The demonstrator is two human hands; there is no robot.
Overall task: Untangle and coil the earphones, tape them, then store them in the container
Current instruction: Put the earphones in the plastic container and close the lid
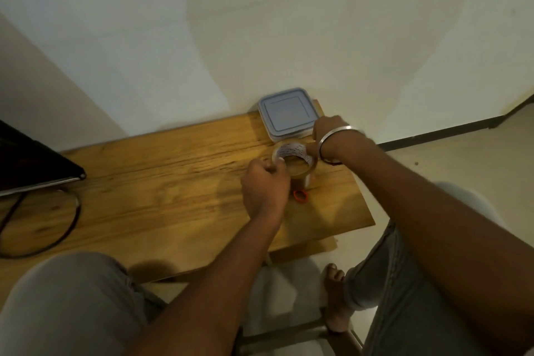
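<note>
Just the head view here: both hands are on the tape roll [293,151] over the table [173,182]. The left hand [264,189] is curled and pinching at the roll's near-left rim, probably hunting for the tape end, and the right hand [328,131] grips its far-right side. My tip: hold the right hand steady and peel a short strip slowly so it doesn't fold onto itself. The roll's hole faces up, axis roughly upright. The earphones [300,196], a small orange coil, lie flat just in front of the roll, slightly longer left to right. The lidded container [289,114] sits just behind it.
</note>
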